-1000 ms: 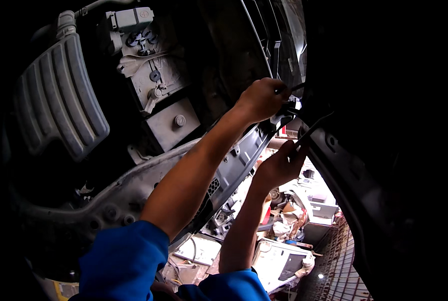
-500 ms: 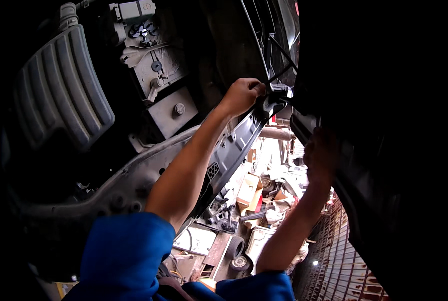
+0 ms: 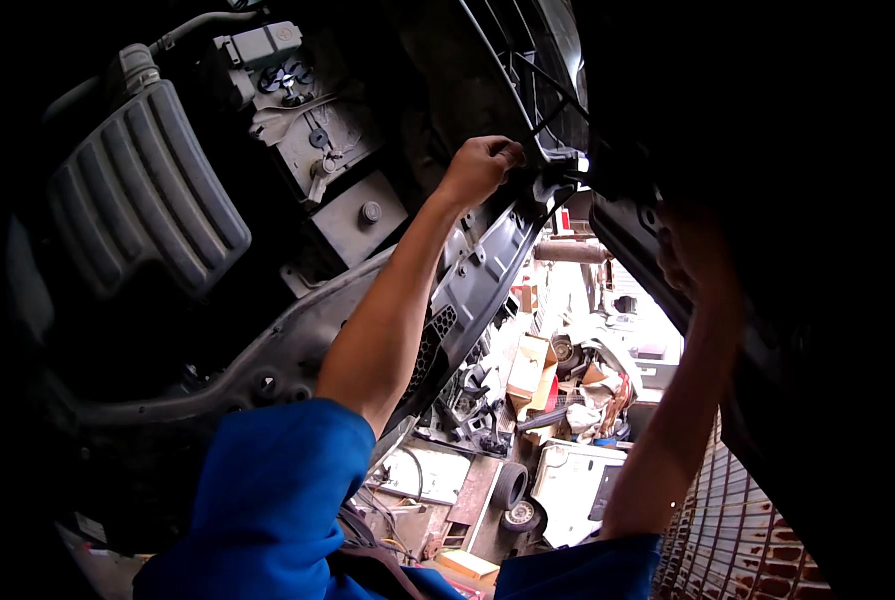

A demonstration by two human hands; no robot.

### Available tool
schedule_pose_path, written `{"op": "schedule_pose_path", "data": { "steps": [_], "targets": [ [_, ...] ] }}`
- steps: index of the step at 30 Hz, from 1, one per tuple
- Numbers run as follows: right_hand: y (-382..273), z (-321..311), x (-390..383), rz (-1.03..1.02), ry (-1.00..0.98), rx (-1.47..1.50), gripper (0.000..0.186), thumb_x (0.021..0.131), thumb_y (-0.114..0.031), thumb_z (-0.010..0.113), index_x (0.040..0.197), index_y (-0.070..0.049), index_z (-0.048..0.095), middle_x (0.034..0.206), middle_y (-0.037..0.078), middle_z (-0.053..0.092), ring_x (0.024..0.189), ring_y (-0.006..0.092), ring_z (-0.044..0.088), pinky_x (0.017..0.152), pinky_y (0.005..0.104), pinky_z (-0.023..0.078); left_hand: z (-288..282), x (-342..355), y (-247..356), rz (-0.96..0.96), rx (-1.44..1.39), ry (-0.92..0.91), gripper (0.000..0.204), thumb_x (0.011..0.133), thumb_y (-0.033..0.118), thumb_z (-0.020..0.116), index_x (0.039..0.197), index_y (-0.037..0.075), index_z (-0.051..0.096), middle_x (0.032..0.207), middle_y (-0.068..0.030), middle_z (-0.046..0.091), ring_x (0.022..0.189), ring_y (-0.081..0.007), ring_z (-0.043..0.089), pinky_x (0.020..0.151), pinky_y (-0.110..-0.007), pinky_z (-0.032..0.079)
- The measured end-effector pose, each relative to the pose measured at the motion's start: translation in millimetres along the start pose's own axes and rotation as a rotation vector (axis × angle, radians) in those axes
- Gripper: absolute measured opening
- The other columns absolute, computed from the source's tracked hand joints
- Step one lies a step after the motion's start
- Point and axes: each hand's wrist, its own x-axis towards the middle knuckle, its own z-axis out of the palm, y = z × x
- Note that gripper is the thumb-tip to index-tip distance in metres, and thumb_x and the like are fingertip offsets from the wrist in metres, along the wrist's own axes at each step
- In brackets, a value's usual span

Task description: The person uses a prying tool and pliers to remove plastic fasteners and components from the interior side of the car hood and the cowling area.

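Left hand has curled fingers beside a dark hinge-like bracket; cannot tell if they pinch anything. Right hand is in deep shadow at the edge of a dark panel, fingers bent; cannot tell if gripping. Panel sits right of the bracket; its long axis runs diagonally, near end pointing up-left toward the bracket, far end down-right into black. Left of the bracket, a grey metal body edge slopes down-left along an engine bay with a pale capped box, battery and ribbed grey cover. Bright gap between body edge and panel shows a cluttered workshop floor: cardboard box, tyre, wheel, white panel. Ribbed, rust-marked wall lower right. Sleeves blue.
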Motion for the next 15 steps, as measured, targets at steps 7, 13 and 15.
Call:
{"op": "schedule_pose_path", "data": {
  "steps": [7, 13, 15],
  "targets": [
    [42, 89, 17, -0.631, 0.517, -0.308, 0.025, 0.086, -0.013, 0.049, 0.107, -0.003, 0.06, 0.09, 0.026, 0.063, 0.085, 0.0449, 0.061, 0.074, 0.0489, 0.048, -9, -5, -2, -0.167, -0.056, -0.02, 0.028, 0.099, 0.028, 0.051, 0.087, 0.003, 0.06, 0.052, 0.003, 0.04, 0.035, -0.0056, 0.03, 0.033, -0.025, 0.02],
    [67, 94, 22, -0.679, 0.529, -0.271, 0.03, 0.091, -0.018, 0.05, 0.118, -0.007, 0.06, 0.09, 0.022, 0.065, 0.077, 0.0389, 0.063, 0.07, 0.0449, 0.048, -16, -4, -7, -0.247, -0.103, -0.01, 0.028, 0.1, 0.028, 0.049, 0.089, 0.003, 0.058, 0.052, 0.0038, 0.035, 0.036, -0.0066, 0.026, 0.034, -0.025, 0.017],
    [70, 63, 28, -0.739, 0.424, -0.526, 0.029, 0.092, -0.021, 0.054, 0.114, -0.003, 0.06, 0.082, 0.018, 0.064, 0.074, 0.0322, 0.061, 0.068, 0.0432, 0.046, -16, -5, -7, -0.238, -0.103, -0.001, 0.029, 0.1, 0.029, 0.049, 0.09, 0.003, 0.057, 0.052, 0.0047, 0.031, 0.038, -0.006, 0.024, 0.036, -0.025, 0.016]
  ]
}}
